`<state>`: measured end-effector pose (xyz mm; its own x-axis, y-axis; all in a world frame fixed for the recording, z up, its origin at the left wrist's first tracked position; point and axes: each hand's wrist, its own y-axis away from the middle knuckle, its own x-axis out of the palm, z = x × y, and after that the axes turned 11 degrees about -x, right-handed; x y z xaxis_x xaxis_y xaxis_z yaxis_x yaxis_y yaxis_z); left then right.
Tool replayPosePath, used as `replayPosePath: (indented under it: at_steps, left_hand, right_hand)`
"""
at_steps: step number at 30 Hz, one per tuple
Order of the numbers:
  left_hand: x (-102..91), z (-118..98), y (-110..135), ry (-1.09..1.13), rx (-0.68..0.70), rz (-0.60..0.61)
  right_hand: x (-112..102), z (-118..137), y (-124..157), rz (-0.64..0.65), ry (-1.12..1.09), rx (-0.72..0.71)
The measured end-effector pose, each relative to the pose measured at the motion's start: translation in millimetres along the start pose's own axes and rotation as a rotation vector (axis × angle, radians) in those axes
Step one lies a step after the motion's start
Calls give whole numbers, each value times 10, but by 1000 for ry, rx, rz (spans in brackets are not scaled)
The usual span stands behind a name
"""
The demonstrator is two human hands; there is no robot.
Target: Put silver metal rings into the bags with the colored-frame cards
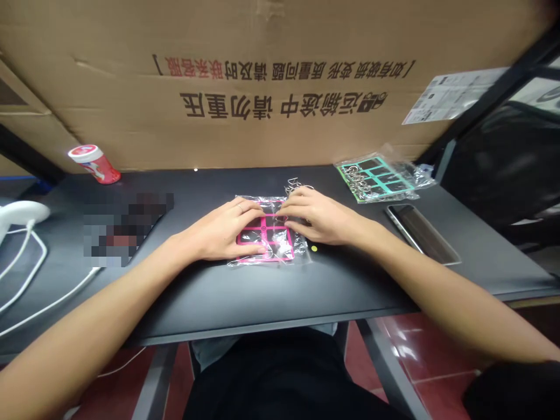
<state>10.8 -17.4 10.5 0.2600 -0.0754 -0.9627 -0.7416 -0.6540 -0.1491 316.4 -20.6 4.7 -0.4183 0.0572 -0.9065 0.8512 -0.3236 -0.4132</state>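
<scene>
A clear plastic bag holding a pink grid frame (270, 238) lies flat on the black desk (245, 291) in front of me. My left hand (227, 228) rests on its left side, fingers curled and pressed on the plastic. My right hand (317, 217) covers its upper right corner, fingers pinched on the bag's edge. Some metal wire rings (295, 186) lie just behind my right hand. A tiny yellow dot (314, 248) sits on the desk by the bag's right edge.
A second bag with a green grid frame and metal rings (380, 177) lies at back right, a phone (420, 232) beside it. A red canister (93, 163) lies back left, white cables (35, 280) at left. A big cardboard box (262, 81) walls the rear.
</scene>
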Motion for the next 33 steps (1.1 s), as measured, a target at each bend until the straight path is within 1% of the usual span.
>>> replayPosePath:
  at_steps: [3,7,11,14,18,21,23,25,27,28,30,31,33]
  left_hand:
    - [-1,15,7,-6,-20,17]
    - [-3,37,7,-5,-19,19]
    - [-8,34,3,-4,-18,24]
    - [-11,26,2,1,-14,24]
    - [-6,28,0,11,-6,24]
    - [-3,35,-2,8,-11,28]
    - [-5,38,-2,5,-12,25]
    - [-10,41,-1,5,-12,24]
    - [-18,43,0,8,-9,26]
    - [-22,43,0,10,-8,27]
    - [-28,39,-1,0,-12,25]
    - [-28,34,-3,-12,-22,19]
    - [-22,20,-5,-44,-68,-5]
  right_hand:
    - [22,-13,3,68,-20,-4]
    - [3,-14,8,89,4,92]
    - [6,34,-18,53,25,164]
    - [73,72,-46,10,49,197]
    - [139,96,-66,7,12,267]
    - [85,77,-49,45,-54,266]
    - [12,37,-21,108,-65,244]
    - [-66,-22,13,172,-17,240]
    - [-129,-78,43,198,95,272]
    - [-153,-97,52,192,162,293]
    - [-182,-101,53,136,274,323]
    - [-187,-83,45,93,290,327]
    - [-176,-17,15,16,204,334]
